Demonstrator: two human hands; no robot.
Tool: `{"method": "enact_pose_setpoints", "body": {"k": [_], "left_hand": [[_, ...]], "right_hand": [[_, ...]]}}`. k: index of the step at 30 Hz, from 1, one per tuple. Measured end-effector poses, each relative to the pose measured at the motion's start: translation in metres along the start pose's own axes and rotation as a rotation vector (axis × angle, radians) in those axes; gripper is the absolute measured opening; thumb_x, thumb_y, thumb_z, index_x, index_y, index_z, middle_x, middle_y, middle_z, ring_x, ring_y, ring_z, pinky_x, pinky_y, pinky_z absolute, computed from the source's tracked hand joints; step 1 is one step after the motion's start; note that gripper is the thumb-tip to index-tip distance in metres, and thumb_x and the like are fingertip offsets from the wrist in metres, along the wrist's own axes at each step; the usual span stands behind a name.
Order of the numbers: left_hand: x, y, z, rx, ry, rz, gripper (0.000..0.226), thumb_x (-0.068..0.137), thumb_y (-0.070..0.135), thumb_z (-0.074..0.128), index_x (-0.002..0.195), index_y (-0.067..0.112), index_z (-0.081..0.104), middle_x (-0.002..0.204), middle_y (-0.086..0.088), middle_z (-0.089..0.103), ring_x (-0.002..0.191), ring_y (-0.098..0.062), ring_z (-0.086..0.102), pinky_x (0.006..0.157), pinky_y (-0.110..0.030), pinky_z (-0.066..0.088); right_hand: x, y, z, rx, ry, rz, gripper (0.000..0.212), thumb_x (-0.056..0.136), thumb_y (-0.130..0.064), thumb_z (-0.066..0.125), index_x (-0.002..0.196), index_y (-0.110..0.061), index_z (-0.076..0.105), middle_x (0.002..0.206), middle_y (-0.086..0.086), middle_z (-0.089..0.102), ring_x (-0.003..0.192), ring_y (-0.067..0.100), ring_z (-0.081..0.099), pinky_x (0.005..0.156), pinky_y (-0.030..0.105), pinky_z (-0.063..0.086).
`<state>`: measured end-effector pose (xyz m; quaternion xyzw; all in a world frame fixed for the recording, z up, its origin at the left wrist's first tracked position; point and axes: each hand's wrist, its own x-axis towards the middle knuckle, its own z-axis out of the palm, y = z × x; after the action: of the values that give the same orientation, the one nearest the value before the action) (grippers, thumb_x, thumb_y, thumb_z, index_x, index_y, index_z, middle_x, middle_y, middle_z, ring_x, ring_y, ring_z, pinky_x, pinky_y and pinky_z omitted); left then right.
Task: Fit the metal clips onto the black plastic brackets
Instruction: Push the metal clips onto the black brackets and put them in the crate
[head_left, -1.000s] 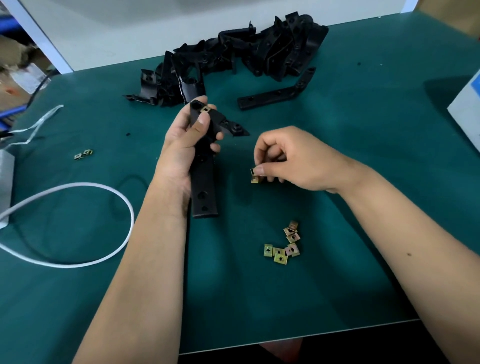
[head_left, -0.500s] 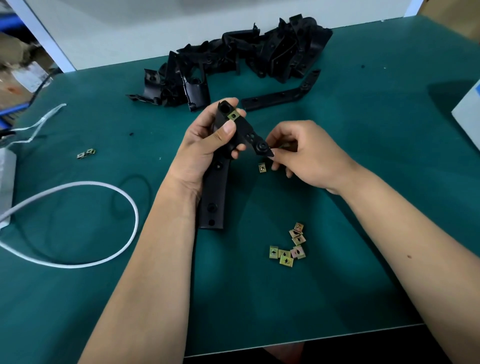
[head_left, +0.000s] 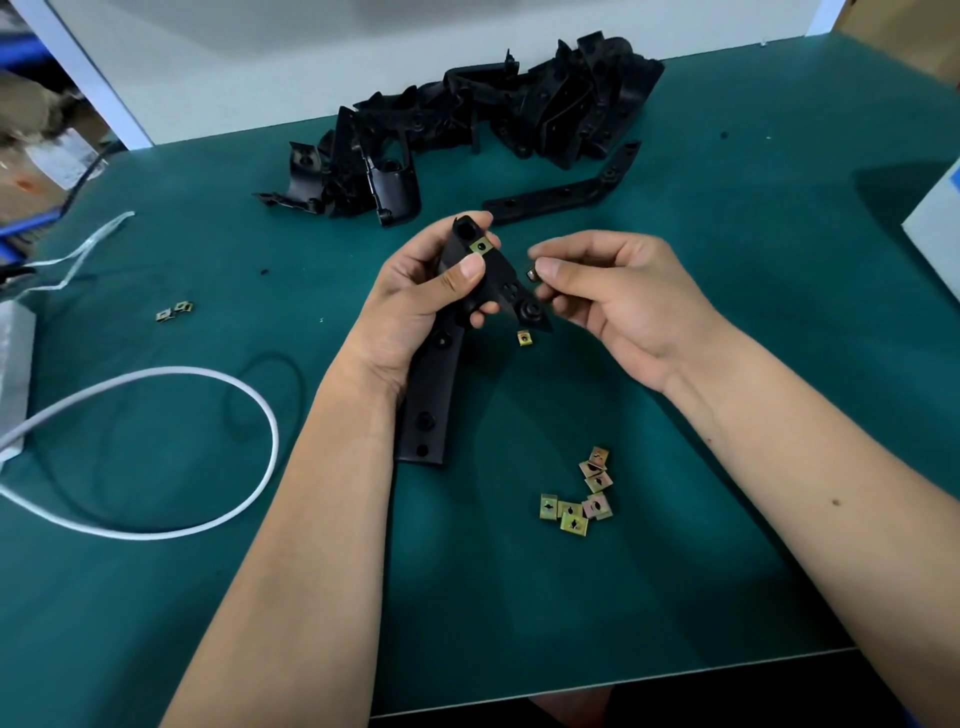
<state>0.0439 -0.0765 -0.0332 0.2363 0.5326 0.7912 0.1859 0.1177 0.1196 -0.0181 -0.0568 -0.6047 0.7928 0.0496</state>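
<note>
My left hand (head_left: 421, 306) grips a long black plastic bracket (head_left: 431, 400) near its angled top, where one brass-coloured clip (head_left: 481, 245) sits fitted. My right hand (head_left: 618, 296) pinches a small metal clip (head_left: 531, 274) between thumb and forefinger, right beside the bracket's angled arm. One loose clip (head_left: 525, 339) lies on the green mat just below that arm. Several more clips (head_left: 582, 499) lie in a small cluster nearer to me.
A pile of black brackets (head_left: 467, 135) lies at the back of the green mat (head_left: 727, 364), with one long bracket (head_left: 566, 192) apart in front. Two clips (head_left: 175, 310) lie at the left. A white cable (head_left: 208, 395) loops at the left; a white box (head_left: 935, 234) stands at the right edge.
My right hand lifted from the mat with a clip and moved up to the bracket's angled arm. One clip stayed behind on the mat. My left hand tilted the bracket to the right.
</note>
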Motion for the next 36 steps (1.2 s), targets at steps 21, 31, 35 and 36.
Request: {"method": "enact_pose_setpoints", "body": {"k": [21, 31, 35, 36], "left_hand": [[0.0001, 0.0010, 0.0017, 0.009, 0.050, -0.047, 0.029, 0.092, 0.012, 0.065, 0.119, 0.023, 0.072, 0.110, 0.004, 0.073, 0.069, -0.015, 0.066, 0.060, -0.021, 0.053], [0.0013, -0.0016, 0.0008, 0.039, 0.019, -0.054, 0.029, 0.094, 0.012, 0.068, 0.122, 0.019, 0.071, 0.111, 0.003, 0.072, 0.073, -0.017, 0.066, 0.062, -0.023, 0.054], [0.0014, -0.0019, 0.0008, 0.053, 0.014, -0.048, 0.029, 0.094, 0.012, 0.067, 0.123, 0.018, 0.070, 0.111, 0.001, 0.072, 0.072, -0.017, 0.067, 0.061, -0.023, 0.055], [0.0014, -0.0019, 0.0013, 0.058, 0.011, -0.047, 0.030, 0.094, 0.012, 0.067, 0.124, 0.017, 0.070, 0.111, 0.001, 0.072, 0.072, -0.018, 0.067, 0.061, -0.023, 0.055]], "right_hand": [[-0.0012, -0.0035, -0.0009, -0.028, -0.029, 0.051, 0.010, 0.090, -0.002, 0.074, 0.092, -0.008, 0.081, 0.084, 0.009, 0.077, 0.071, 0.012, 0.070, 0.063, 0.021, 0.054], [-0.0022, -0.0002, 0.0033, -0.043, 0.010, 0.069, 0.015, 0.088, 0.001, 0.074, 0.086, -0.013, 0.079, 0.078, 0.005, 0.074, 0.066, 0.012, 0.066, 0.058, 0.021, 0.052], [-0.0008, -0.0007, 0.0006, -0.039, -0.028, 0.062, 0.020, 0.088, 0.002, 0.074, 0.084, -0.017, 0.078, 0.075, 0.002, 0.072, 0.063, 0.011, 0.063, 0.057, 0.020, 0.049], [-0.0004, -0.0004, -0.0003, -0.042, -0.039, 0.061, 0.022, 0.088, 0.002, 0.073, 0.083, -0.019, 0.077, 0.075, 0.001, 0.071, 0.062, 0.010, 0.061, 0.056, 0.020, 0.048]]}}
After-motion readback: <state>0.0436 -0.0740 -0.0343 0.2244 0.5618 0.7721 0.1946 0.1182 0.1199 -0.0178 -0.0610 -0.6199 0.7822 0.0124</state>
